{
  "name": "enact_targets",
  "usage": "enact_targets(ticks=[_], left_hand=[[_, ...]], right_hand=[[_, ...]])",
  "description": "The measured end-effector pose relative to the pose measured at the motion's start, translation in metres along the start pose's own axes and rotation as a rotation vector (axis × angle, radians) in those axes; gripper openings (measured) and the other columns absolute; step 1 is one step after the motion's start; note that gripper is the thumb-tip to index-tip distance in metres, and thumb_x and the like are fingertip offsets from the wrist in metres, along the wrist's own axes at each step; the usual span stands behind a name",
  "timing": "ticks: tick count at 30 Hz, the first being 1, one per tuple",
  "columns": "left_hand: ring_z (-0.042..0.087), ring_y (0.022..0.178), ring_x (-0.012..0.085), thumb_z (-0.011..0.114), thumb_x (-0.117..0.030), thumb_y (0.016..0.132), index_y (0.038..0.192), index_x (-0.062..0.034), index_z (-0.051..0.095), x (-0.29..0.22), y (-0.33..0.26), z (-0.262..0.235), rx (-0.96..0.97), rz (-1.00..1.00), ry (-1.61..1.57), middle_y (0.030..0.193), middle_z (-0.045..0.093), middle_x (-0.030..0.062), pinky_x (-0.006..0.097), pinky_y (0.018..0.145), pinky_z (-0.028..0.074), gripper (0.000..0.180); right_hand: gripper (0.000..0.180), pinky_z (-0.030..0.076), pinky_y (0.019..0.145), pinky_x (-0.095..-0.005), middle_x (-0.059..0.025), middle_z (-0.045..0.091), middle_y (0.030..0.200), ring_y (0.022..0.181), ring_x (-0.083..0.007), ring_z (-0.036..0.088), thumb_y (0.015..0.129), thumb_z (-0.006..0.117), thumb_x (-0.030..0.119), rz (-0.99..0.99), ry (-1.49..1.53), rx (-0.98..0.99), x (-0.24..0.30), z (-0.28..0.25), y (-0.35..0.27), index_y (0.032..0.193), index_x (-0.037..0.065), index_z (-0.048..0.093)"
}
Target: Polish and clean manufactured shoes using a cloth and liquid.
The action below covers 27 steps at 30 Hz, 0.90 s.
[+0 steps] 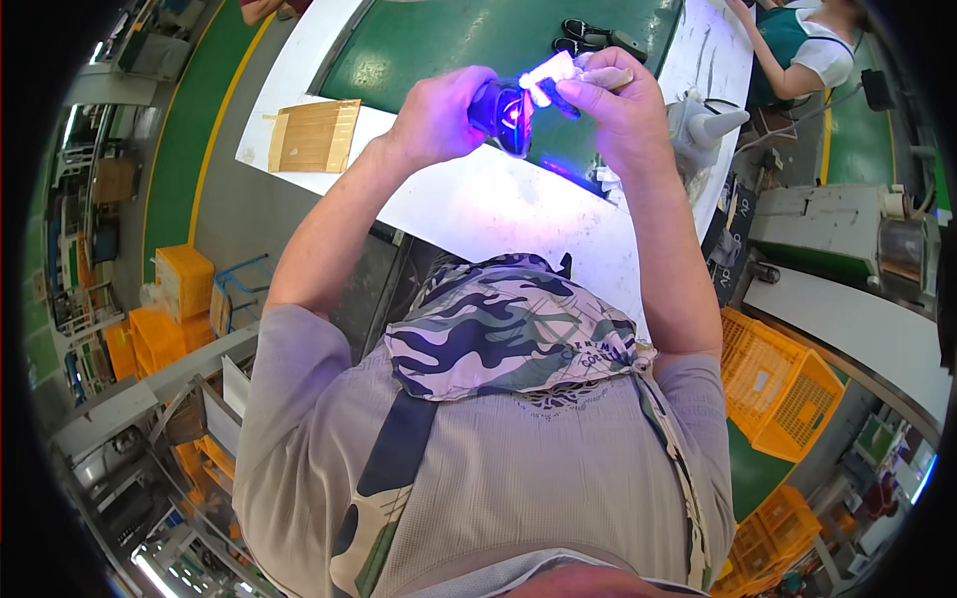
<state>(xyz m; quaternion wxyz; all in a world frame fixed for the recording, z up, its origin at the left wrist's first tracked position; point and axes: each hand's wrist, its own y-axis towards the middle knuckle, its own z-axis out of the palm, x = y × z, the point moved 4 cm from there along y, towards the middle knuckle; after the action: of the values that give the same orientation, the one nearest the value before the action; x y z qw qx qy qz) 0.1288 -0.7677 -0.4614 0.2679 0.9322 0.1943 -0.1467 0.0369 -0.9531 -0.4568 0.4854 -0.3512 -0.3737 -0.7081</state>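
Note:
In front of me, my left hand [439, 112] is closed round a dark glossy piece [503, 118] that glows blue-violet. It may be a shoe, but the glare hides its exact kind. Close by on the right, my right hand [630, 105] pinches a crumpled white cloth [553, 72] against the upper side of the piece. Bright violet light washes over the cloth and the fingertips. Both hands are raised above the edge where the white worktop [469, 204] meets the green conveyor belt [429, 40].
Black shoes [588, 38] lie on the belt beyond my right hand. A wooden board [314, 137] with taped edges rests at the left. On the right stands a white nozzle bottle [703, 125], with a co-worker [812, 50] farther off. Orange crates [778, 384] flank me.

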Motion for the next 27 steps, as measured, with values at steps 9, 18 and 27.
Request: enact_targets(ticks=[9,18,27], left_hand=[[0.068,0.086,0.0310,0.086,-0.017,0.051,0.115,-0.0057,0.052,-0.006,-0.002,0.008,0.456,-0.222,-0.292,0.094,0.069,0.0136,0.038,0.079,0.054,0.073],[0.063,0.088,0.0177,0.087,-0.014,0.051,0.114,-0.0029,0.052,0.017,-0.020,0.034,0.707,-0.355,-0.762,0.095,0.066,0.0076,0.033,0.084,0.050,0.073],[0.058,0.094,0.0143,0.082,-0.021,0.058,0.121,-0.0023,0.051,0.004,-0.033,0.041,0.720,-0.674,-1.316,0.103,0.060,0.0037,0.029,0.089,0.046,0.073]], right_hand=[[0.020,0.051,0.071,-0.0253,-0.0036,0.059,0.085,0.077,-0.0115,0.059,0.079,0.072,-0.004,-0.098,-0.096,-0.010,-0.004,-0.021,0.015,0.086,0.003,0.055],[0.022,0.051,0.076,-0.0245,-0.0052,0.059,0.092,0.085,-0.0118,0.059,0.077,0.071,-0.008,-0.095,-0.059,0.023,-0.016,-0.030,0.021,0.085,0.004,0.054],[0.022,0.049,0.080,-0.0259,-0.0056,0.060,0.093,0.088,-0.0117,0.057,0.076,0.072,-0.006,-0.075,-0.157,0.065,-0.044,-0.033,0.011,0.082,0.005,0.054]])
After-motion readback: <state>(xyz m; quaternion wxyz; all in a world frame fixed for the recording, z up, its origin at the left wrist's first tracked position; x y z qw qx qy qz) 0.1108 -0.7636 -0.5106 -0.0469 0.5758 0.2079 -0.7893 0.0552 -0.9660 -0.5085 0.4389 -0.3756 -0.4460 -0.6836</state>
